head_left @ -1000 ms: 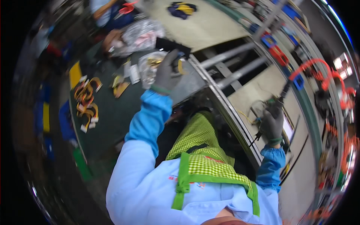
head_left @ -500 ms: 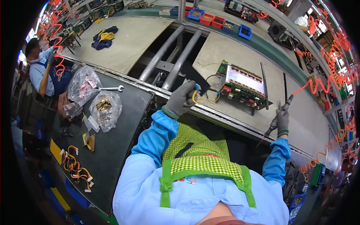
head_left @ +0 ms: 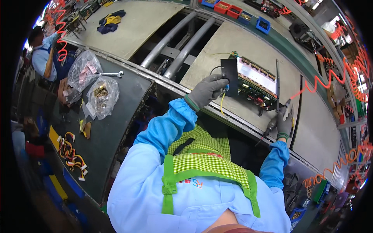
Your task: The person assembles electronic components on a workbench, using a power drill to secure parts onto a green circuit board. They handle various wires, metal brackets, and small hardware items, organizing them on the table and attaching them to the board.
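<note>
The gloved left hand (head_left: 206, 91) has moved from the yellow wires onto the circuit board (head_left: 254, 79) on the bench, fingers now closed on its black plate (head_left: 230, 76). The right hand (head_left: 284, 123) still grips a screwdriver (head_left: 272, 125) beside the board, so fastening looks close

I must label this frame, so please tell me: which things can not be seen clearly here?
- Head view: the left hand covers the near edge of the black panel and where the yellow wire ends.
- The right hand hides the grip of the power screwdriver; its tip is too small to read.
- The contents of the two clear bags are too small and glary.
- The fisheye rim cuts off the orange coiled hose.
</note>
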`<state>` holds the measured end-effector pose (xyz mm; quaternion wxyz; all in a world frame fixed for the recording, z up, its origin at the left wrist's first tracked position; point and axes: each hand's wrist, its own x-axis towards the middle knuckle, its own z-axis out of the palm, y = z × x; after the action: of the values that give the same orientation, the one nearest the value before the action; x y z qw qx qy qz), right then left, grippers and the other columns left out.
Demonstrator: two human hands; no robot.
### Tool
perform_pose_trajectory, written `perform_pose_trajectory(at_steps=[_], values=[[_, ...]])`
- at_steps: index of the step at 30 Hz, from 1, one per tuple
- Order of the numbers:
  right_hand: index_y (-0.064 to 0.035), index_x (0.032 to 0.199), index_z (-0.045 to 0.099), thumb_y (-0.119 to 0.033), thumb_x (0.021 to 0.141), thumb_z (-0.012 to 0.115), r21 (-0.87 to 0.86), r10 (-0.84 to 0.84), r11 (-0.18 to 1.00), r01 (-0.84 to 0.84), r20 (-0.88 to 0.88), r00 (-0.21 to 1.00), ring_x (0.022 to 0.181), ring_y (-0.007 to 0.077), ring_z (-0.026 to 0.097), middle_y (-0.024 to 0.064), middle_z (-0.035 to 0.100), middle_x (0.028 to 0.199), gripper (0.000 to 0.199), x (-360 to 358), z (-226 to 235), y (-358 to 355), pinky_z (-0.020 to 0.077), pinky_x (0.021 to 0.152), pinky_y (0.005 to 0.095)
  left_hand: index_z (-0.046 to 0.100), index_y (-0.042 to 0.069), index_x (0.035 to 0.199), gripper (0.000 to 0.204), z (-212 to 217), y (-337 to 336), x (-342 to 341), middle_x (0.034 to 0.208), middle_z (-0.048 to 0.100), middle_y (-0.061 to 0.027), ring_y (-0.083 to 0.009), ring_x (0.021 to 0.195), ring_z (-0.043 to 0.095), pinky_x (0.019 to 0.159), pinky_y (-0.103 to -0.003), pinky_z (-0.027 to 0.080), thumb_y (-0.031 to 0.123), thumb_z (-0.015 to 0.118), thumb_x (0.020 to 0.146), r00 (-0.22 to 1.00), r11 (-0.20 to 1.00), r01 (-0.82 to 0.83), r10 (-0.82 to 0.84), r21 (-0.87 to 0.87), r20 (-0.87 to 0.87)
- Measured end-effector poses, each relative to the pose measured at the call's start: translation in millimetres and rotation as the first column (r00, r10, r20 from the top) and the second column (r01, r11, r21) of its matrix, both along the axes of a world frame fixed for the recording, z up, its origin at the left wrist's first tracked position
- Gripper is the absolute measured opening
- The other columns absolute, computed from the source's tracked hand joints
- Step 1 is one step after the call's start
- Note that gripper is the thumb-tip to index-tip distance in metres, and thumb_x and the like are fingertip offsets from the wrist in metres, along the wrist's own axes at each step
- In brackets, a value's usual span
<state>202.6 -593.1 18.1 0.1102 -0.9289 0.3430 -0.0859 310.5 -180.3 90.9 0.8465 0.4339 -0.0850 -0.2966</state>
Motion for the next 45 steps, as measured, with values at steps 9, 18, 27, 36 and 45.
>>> perform_pose_trajectory(at_steps=[9,18,27,36,45], values=[[-0.0048,0.138,0.040,-0.063,0.082,0.049,0.020,0.002,1.000,0.002,-0.205,0.979,0.125,0.0413,0.044,0.0298,0.045,0.133,0.081,-9.1,4.4,-4.6,0.0369,0.102,0.0456,0.058,0.005,0.109,0.022,-21.6,-23.8,2.8,0.071,0.054,0.0041,-0.0007,0.049,0.036,0.042,-0.016,0.026,0.021,0.055,0.094,0.998,0.999,0.051,-0.051,0.012,0.022],[0.0007,0.105,0.060,-0.034,0.088,0.062,0.207,0.265,0.884,-0.420,0.519,0.813,0.084,0.0246,0.064,0.0162,0.065,0.096,0.039,4.2,96.9,62.9,0.0490,0.074,0.0339,0.056,0.004,0.102,0.016,-10.4,-44.8,-0.8,0.073,0.053,0.0019,-0.0023,0.050,0.038,0.044,-0.018,0.031,0.017,0.056,0.092,0.982,0.986,-0.149,0.137,0.082,0.131],[0.0019,0.100,0.061,-0.026,0.092,0.055,0.765,0.412,0.347,-0.543,0.396,0.821,0.070,0.0101,0.056,0.0051,0.060,0.077,0.029,29.0,116.8,212.4,0.0442,0.062,0.0243,0.054,0.000,0.104,0.026,-16.3,-54.9,-18.4,0.083,0.060,-0.0087,-0.0155,0.074,0.060,0.065,-0.029,0.048,0.022,0.058,0.090,0.714,0.899,-0.429,0.281,0.084,0.641],[0.0038,0.097,0.060,-0.018,0.093,0.052,0.460,0.606,0.403,-0.791,0.513,0.607,0.079,0.0147,0.057,0.0076,0.063,0.085,0.023,31.1,101.5,237.1,0.0460,0.071,0.0286,0.063,-0.002,0.101,0.036,-7.7,-20.2,-16.8,0.080,0.063,-0.0044,-0.0097,0.075,0.058,0.068,-0.026,0.049,0.032,0.051,0.097,0.807,0.934,-0.274,0.093,0.229,0.583],[0.0008,0.094,0.059,-0.034,0.092,0.055,0.751,0.438,0.089,-0.654,0.560,0.703,0.056,0.0041,0.040,-0.0026,0.047,0.065,0.035,25.9,100.0,240.9,0.0311,0.051,0.0212,0.056,0.008,0.078,0.025,21.3,-2.5,-24.9,0.056,0.039,0.0057,-0.0021,0.046,0.034,0.041,-0.019,0.027,0.028,0.055,0.094,0.986,0.991,-0.066,0.048,0.117,0.157]])
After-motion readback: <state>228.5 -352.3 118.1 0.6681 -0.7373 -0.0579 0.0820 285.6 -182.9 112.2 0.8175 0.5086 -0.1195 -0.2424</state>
